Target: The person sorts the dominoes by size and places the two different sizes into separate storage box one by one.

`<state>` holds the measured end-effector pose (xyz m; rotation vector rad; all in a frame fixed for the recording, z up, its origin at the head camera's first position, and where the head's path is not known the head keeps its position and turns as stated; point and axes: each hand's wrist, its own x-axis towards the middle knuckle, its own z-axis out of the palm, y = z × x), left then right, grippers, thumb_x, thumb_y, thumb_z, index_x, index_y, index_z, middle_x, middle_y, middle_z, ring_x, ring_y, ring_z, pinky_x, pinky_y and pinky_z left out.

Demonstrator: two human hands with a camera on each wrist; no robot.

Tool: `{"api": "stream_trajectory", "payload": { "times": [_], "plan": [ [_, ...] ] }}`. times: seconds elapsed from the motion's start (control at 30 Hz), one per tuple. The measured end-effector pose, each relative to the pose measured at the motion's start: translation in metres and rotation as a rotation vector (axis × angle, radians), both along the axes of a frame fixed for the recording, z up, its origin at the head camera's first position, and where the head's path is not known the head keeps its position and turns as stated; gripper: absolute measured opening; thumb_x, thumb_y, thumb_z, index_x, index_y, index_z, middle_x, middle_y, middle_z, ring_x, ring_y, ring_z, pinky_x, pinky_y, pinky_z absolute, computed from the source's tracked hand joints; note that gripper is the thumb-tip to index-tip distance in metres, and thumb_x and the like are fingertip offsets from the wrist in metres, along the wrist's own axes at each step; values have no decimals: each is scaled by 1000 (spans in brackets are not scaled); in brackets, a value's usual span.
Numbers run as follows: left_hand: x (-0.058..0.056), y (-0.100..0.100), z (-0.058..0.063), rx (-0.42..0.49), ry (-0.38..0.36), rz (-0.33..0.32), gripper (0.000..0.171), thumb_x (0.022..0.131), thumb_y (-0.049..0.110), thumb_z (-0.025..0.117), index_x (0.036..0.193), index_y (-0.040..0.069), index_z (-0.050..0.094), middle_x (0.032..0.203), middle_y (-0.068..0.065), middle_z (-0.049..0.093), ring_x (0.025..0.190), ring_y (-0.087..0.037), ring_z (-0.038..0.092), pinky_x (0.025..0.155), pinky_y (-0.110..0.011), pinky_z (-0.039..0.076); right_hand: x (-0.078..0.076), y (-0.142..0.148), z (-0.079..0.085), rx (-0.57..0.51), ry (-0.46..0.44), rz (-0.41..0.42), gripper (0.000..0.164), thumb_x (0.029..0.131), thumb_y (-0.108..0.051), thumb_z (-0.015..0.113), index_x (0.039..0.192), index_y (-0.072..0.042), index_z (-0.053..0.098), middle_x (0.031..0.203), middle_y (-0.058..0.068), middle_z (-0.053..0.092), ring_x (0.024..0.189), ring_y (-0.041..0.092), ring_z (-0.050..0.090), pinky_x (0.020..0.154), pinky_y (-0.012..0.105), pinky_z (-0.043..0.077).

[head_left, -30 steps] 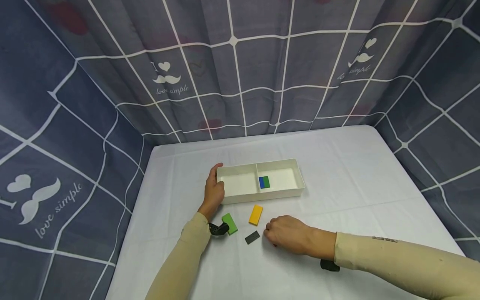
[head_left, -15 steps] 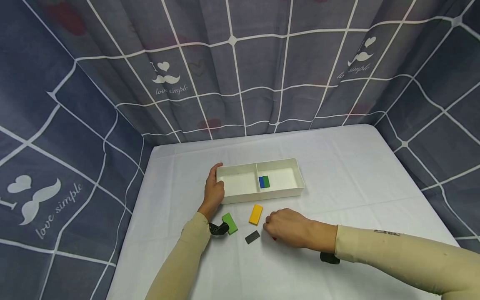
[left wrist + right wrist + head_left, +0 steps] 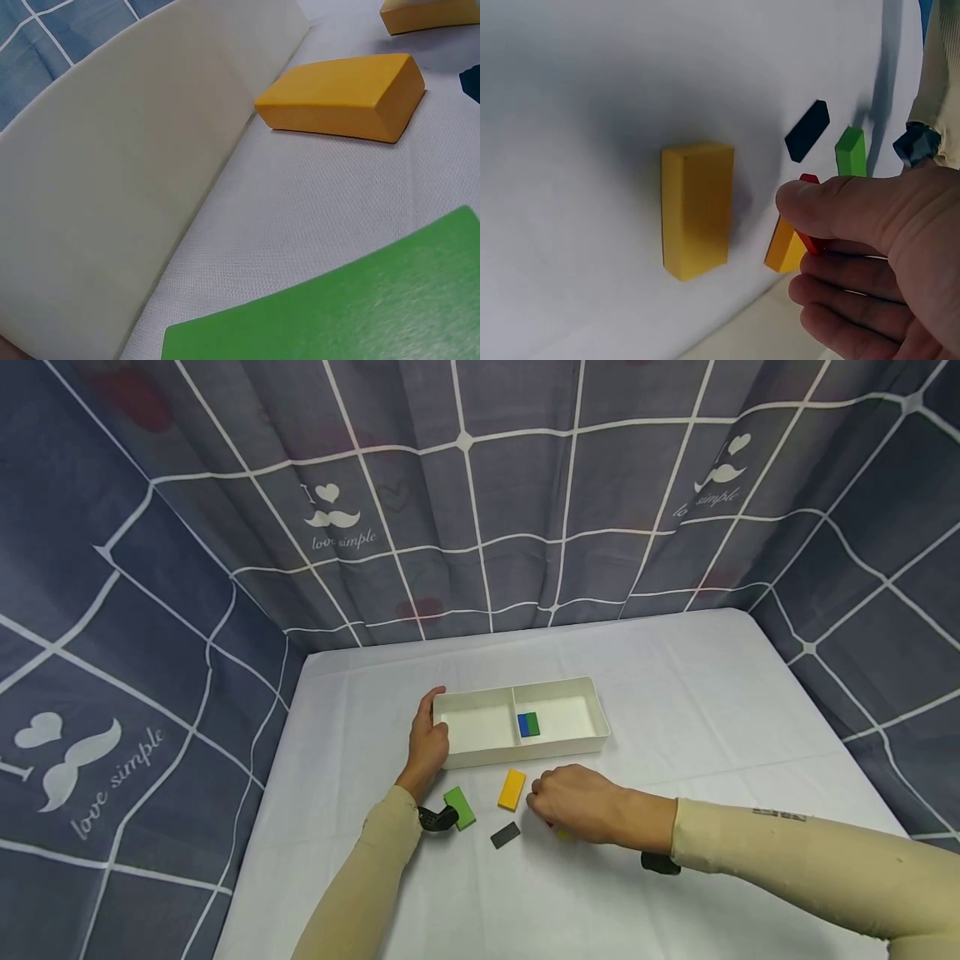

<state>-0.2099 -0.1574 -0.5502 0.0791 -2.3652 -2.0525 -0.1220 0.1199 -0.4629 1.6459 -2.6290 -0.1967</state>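
My left hand [image 3: 427, 742] grips the left end of a white two-compartment box [image 3: 525, 753], thumb over the near rim. Between thumb and fingers, my right hand [image 3: 576, 804] pinches a red block [image 3: 812, 244], mostly hidden in the head view. Beneath that hand a yellow block [image 3: 697, 210] lies on the table, with only a sliver showing from above. An orange-yellow block [image 3: 512, 789] rests close to the box's front wall. A flat dark block [image 3: 505, 835] lies left of the right hand, and a light green block [image 3: 460, 807] sits by the left wrist.
In the box's right compartment, a blue block [image 3: 522, 725] and a dark green block [image 3: 532, 724] stand side by side against the divider. The white-covered table [image 3: 675, 685] is bounded by grid-patterned curtains [image 3: 517, 502] at the back and sides.
My right hand has moved slightly away from me, towards the box, with the red block. A bit of the yellow block now shows below it. The left hand and the box stay put.
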Motion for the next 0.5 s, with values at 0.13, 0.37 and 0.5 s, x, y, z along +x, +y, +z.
{"api": "stream_trajectory", "payload": {
  "times": [0.13, 0.37, 0.5],
  "plan": [
    [0, 0, 0, -2, -2, 2, 71, 99, -9, 34, 167, 9, 37, 162, -15, 50, 150, -38, 48, 124, -58, 36, -4, 1, 4, 21, -26, -16, 23, 83, -9, 93, 80, -18, 72, 75, -7, 65, 68, 10, 56, 60, 23, 51],
    [0, 1, -2, 0, -14, 1, 71, 99, -8, 34, 167, 13, 38, 162, -14, 51, 151, -37, 48, 125, -58, 36, -11, 6, 16, 15, -70, -49, 26, 84, -4, 90, 78, -18, 69, 73, -7, 62, 68, 11, 56, 60, 23, 50],
    [0, 1, -2, -3, -11, 7, 71, 99, -8, 34, 166, 13, 39, 161, -14, 52, 150, -37, 49, 124, -58, 36, -17, 9, 24, 11, -113, -70, 22, 84, -5, 91, 84, -16, 72, 76, -6, 65, 70, 11, 58, 63, 23, 52]
  ]
}}
